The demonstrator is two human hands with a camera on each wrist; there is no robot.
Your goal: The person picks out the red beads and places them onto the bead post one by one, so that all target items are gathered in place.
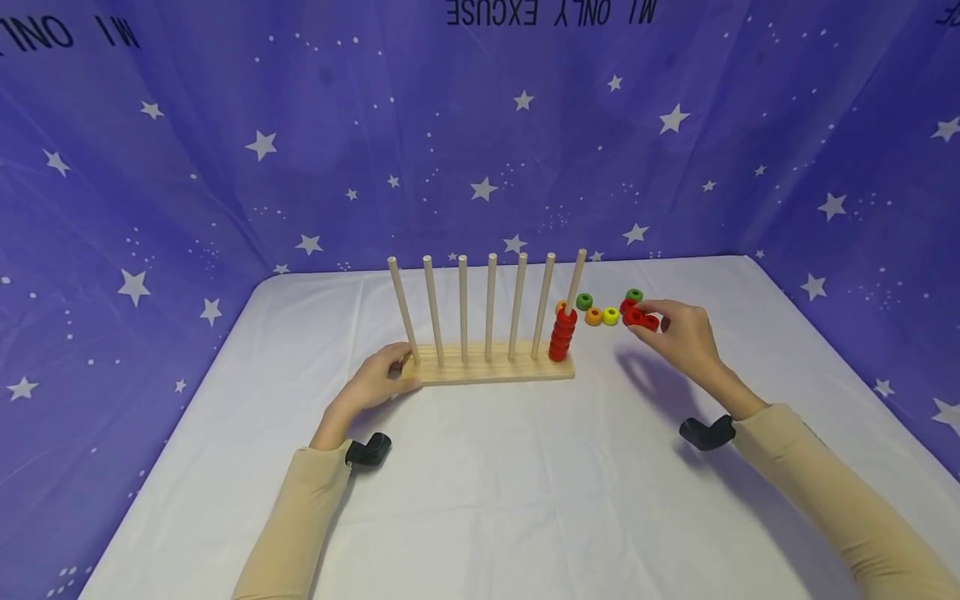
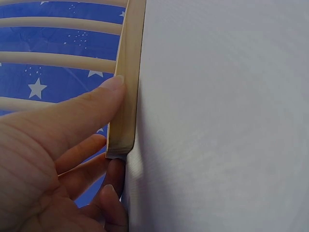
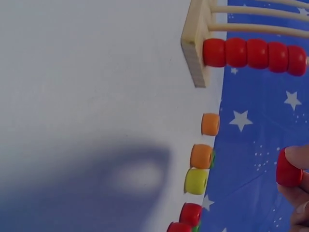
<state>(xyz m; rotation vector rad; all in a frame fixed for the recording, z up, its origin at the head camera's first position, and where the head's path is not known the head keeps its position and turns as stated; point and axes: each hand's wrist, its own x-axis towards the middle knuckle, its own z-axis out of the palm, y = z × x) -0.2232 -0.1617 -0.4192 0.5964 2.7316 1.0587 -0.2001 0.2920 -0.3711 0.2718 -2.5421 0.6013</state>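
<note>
A wooden stand with a row of several upright pegs sits on the table. My left hand grips its left end, the thumb on the front edge of the base and the fingers around the end. Several red beads are stacked on the rightmost peg, filling its lower part. Right of the stand, my right hand pinches one red bead between thumb and fingers, held up above the table. Two more red beads lie close below that hand.
Loose beads lie right of the stand: orange ones, a yellow one and green ones. A white cloth covers the table. Behind it hangs a blue curtain with white stars.
</note>
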